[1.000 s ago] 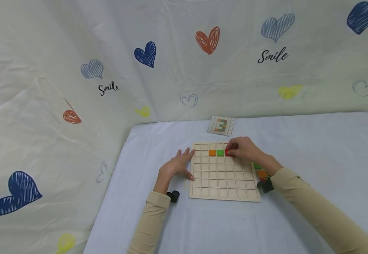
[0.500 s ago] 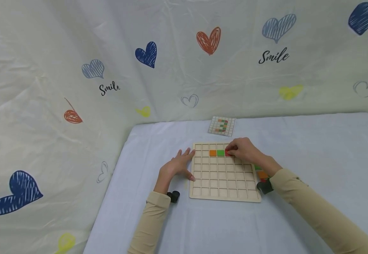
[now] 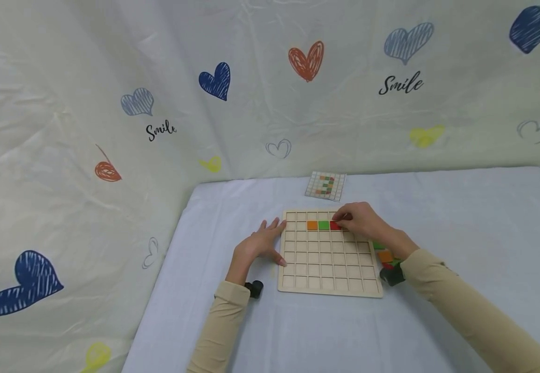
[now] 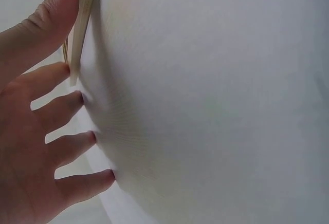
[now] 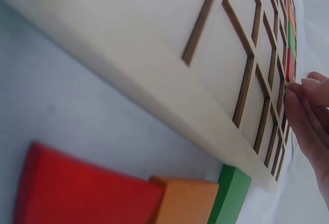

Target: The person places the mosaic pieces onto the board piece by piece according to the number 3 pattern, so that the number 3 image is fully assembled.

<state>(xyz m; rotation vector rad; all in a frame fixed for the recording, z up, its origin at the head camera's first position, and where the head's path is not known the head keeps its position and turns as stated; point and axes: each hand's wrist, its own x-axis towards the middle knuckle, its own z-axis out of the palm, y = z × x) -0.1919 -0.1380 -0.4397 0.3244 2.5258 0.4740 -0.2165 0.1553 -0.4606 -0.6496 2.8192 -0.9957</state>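
A pale wooden grid board lies flat on the white-covered table. In its second row from the back sit an orange tile, a green tile and a red tile, side by side. My right hand has thumb and curled fingers at the red tile's right edge, pinching there; the right wrist view also shows these fingertips against the red tile. My left hand is spread at the board's left edge, thumb and index finger touching it, other fingertips on the cloth.
Behind the board lies a small pattern card with coloured squares. Loose tiles lie right of the board, partly under my right wrist, among them a red block, an orange block and a green block. A heart-printed curtain hangs behind.
My right fingertips have shifted slightly right, so more of the red tile shows in its cell. The left hand and the board stay in place.
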